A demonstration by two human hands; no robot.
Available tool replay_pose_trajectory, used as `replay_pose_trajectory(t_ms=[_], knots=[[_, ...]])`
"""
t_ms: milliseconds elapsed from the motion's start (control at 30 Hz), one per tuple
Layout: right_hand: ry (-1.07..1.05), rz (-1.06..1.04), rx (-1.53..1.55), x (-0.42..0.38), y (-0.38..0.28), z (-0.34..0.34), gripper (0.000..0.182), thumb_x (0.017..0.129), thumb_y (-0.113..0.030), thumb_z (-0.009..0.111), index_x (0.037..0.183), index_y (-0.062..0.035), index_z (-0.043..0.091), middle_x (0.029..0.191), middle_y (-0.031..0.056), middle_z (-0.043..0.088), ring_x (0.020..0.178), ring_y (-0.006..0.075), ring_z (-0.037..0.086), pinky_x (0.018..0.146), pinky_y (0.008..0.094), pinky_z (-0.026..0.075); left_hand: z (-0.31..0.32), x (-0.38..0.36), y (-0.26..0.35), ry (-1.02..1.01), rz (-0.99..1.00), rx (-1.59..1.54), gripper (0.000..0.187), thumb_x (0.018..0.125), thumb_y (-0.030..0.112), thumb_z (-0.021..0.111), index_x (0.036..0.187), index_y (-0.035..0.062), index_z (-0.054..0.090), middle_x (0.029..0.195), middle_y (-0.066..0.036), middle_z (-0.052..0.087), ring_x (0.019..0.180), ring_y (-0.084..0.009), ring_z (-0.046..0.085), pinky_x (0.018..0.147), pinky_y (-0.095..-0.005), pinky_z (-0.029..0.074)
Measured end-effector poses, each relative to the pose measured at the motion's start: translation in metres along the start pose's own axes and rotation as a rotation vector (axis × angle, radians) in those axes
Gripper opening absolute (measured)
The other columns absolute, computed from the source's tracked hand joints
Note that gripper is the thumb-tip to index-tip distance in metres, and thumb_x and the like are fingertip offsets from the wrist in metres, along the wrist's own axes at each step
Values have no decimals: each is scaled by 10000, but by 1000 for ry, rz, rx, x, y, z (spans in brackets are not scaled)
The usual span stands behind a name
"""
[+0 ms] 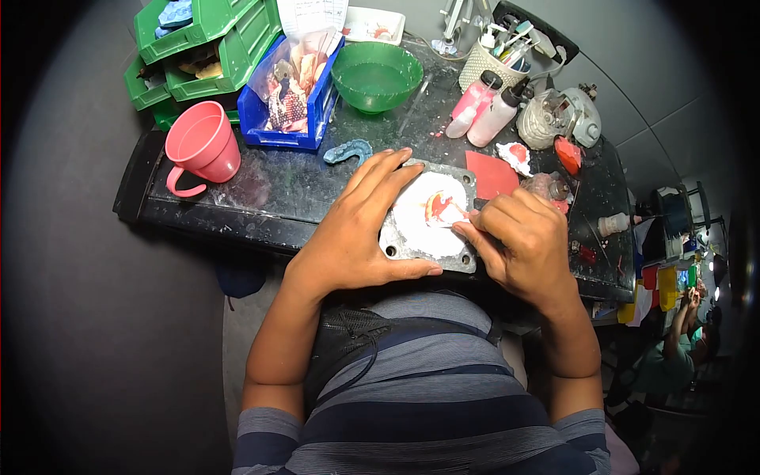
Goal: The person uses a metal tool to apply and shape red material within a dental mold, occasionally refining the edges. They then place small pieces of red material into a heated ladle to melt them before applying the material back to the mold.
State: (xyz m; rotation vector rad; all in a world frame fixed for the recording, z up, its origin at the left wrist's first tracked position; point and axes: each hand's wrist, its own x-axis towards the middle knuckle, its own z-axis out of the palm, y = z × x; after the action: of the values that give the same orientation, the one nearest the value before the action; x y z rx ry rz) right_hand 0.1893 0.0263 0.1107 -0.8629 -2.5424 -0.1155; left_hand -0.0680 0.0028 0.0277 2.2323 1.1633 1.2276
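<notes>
A square grey metal dental flask (467,176) with holes at its corners sits at the front edge of the bench. White plaster (412,226) fills it, and a denture (437,207) with reddish-pink wax and pale teeth is set in the middle. My left hand (356,218) grips the flask from the left, fingers over its far edge and thumb along the near side. My right hand (518,237) is closed in a pinch at the flask's right side, its fingertips beside the plaster. Whatever it pinches is mostly hidden. A blue-grey impression (348,152) lies beyond my left hand.
A pink mug (203,146), blue bin (281,141), green bowl (378,79) and stacked green bins (229,63) stand left and behind. Pink bottles (495,115), a red wax sheet (492,174), a glass burner (542,119) and a brush holder (483,71) are at right. Another person (673,360) works far right.
</notes>
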Motion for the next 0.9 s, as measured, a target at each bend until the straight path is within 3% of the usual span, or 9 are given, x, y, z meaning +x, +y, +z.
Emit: replay_pose_trajectory(t_ms=[67,133,267,333,567,633,733,900], knots=[[13,-3,-1,0,0,2,229,891,-229,883,835,-96,706,793,51,634,736,278,627,675,430,484,1,0,0,2,3,-3,1148,693,573,1013,1553,-38,560,1632,-318,511,1549,-525,449,1283,-595,377],[34,-10,2,-1,-1,5,240,893,-229,881,822,-98,694,788,50,626,724,270,625,659,422,480,3,-1,0,22,-25,-31,1138,630,484,1050,1552,3,587,1647,-257,533,1562,-477,461,1300,-575,349],[38,-19,5,0,-2,11,254,901,-231,874,807,-99,678,776,50,611,709,266,622,641,415,477,2,0,0,8,-20,-7,1137,632,480,1051,1554,3,586,1646,-255,535,1562,-478,460,1298,-575,351],[28,-26,-6,1,-3,11,262,908,-233,866,795,-101,670,767,48,600,699,261,620,629,409,476,0,0,0,-10,9,14,1141,698,572,1011,1552,-35,560,1634,-311,512,1548,-527,449,1280,-599,379],[0,-15,-51,3,-6,-3,247,914,-241,855,798,-111,681,769,36,601,705,253,618,629,417,481,1,0,0,0,6,-7,1141,695,564,1014,1551,-38,559,1630,-314,516,1546,-531,451,1282,-601,376],[-8,-57,-106,5,-8,-3,222,924,-246,843,813,-122,696,776,28,605,719,241,625,630,414,483,2,0,0,23,-20,-24,1131,629,474,1049,1548,1,589,1639,-252,543,1560,-468,468,1306,-581,340],[28,-108,-73,8,-8,5,226,892,-167,895,810,-73,706,760,45,627,673,256,621,598,401,478,2,0,1,19,-20,-18,1127,632,474,1048,1547,1,590,1637,-252,543,1558,-469,469,1307,-582,338],[16,-94,-122,8,-16,-5,174,905,-191,851,835,-107,716,772,29,613,704,244,627,623,404,482,2,0,1,19,-28,-29,1124,632,474,1048,1545,3,591,1635,-254,544,1558,-467,470,1310,-583,331]])
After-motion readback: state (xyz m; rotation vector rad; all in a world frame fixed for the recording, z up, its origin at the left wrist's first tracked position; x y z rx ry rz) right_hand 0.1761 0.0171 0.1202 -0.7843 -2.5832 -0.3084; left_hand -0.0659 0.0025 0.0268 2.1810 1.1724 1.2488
